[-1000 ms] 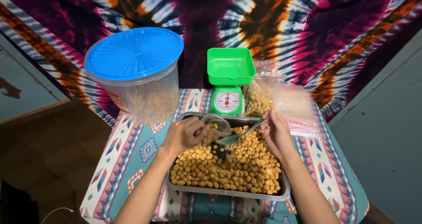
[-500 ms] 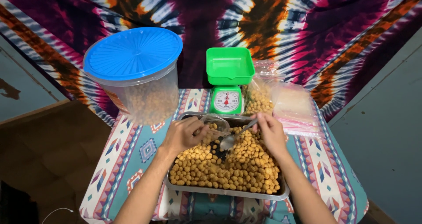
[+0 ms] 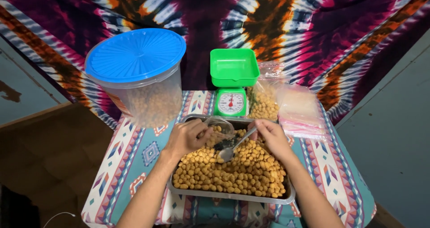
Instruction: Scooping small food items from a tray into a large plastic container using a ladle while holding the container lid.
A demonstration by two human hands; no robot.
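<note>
A metal tray (image 3: 286, 196) full of round golden snack balls (image 3: 233, 174) lies in front of me on the patterned tablecloth. My left hand (image 3: 188, 137) holds a small clear plastic bag (image 3: 220, 128) open over the tray's far end. My right hand (image 3: 268, 136) grips a metal spoon (image 3: 234, 147) by its handle. The spoon's bowl rests on the snacks just below the bag's mouth.
A big clear tub with a blue lid (image 3: 136, 73) stands at the back left, partly filled with snacks. A green kitchen scale (image 3: 232, 82) sits behind the tray. Beside it are a filled snack bag (image 3: 263, 103) and a stack of empty clear bags (image 3: 299, 111).
The spoon has dipped from near the bag's mouth down into the snacks. My right hand moved slightly left and down. My left hand kept holding the bag.
</note>
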